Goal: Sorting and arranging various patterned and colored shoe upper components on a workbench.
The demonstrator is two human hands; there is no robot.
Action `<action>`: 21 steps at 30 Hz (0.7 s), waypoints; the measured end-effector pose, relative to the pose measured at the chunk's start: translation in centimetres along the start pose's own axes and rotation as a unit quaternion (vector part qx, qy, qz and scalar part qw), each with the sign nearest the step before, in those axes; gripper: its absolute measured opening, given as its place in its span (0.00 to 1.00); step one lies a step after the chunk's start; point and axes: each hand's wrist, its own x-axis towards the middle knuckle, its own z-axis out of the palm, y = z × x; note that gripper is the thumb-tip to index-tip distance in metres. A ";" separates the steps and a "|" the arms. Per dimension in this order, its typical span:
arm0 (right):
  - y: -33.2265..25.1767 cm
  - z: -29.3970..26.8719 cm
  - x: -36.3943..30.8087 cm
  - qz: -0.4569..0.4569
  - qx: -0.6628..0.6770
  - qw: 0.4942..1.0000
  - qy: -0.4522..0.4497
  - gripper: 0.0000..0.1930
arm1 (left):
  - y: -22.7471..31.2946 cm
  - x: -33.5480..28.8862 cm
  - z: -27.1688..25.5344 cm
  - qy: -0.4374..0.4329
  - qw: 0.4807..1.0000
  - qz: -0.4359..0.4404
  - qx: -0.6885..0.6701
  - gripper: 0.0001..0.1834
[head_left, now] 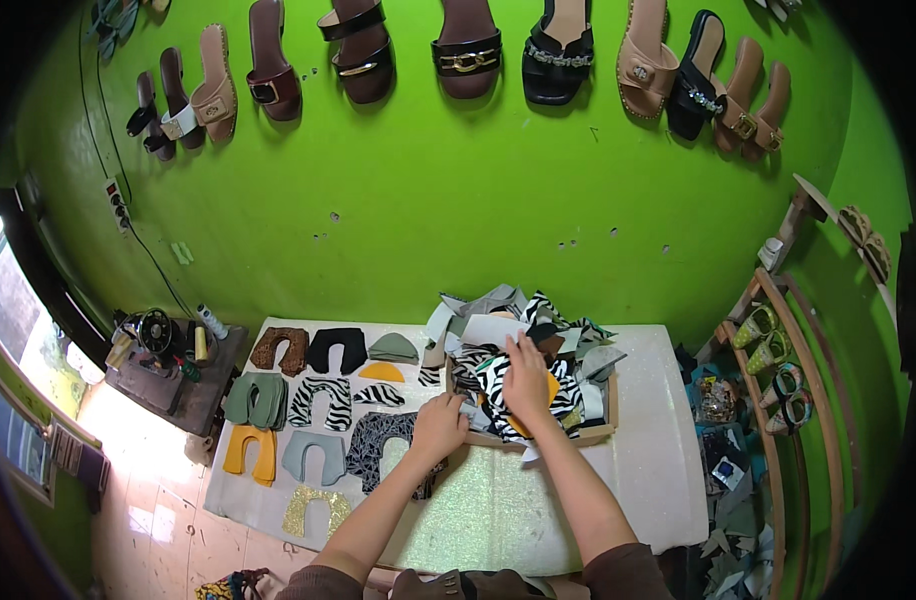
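Both forearms come in from the lower edge, over the white glittery table (538,500). L hand (438,425) rests at the near-left corner of the shallow cardboard tray (593,432), fingers curled down onto the scraps there; can't tell if it grips any. R hand (528,378) lies flat, fingers spread and pointing away twd the wall, pressed on a zebra-print piece (496,385) atop the pile, not closed round it.

The tray's long axis runs L–R across the table. It's heaped past the rim w/ cut scraps (498,310): grey, white, zebra, one orange bit showing by the R hand; some spill over the far edge.

Left of the tray, U-shaped cut-outs (318,400) lie flat in rows, apart, most w/ legs pointing twd the person: brown, black, green, zebra, mustard, grey, dark patterned, gold glitter.

Sandals (468,50) hang on the green wall (428,200).
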 end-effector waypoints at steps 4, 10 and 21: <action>3.1 -0.4 0.1 -0.006 -0.050 0.998 -0.024 0.26 | 0.2 2.0 0.6 -0.023 0.999 -0.011 -0.020 0.17; 4.7 0.1 -1.6 -0.030 -0.098 0.994 -0.037 0.28 | 1.8 3.7 2.1 -0.056 0.997 -0.031 -0.047 0.23; 1.2 -0.5 -3.1 0.025 -0.052 0.996 -0.061 0.14 | 1.9 3.4 4.2 -0.062 0.964 -0.136 -0.219 0.23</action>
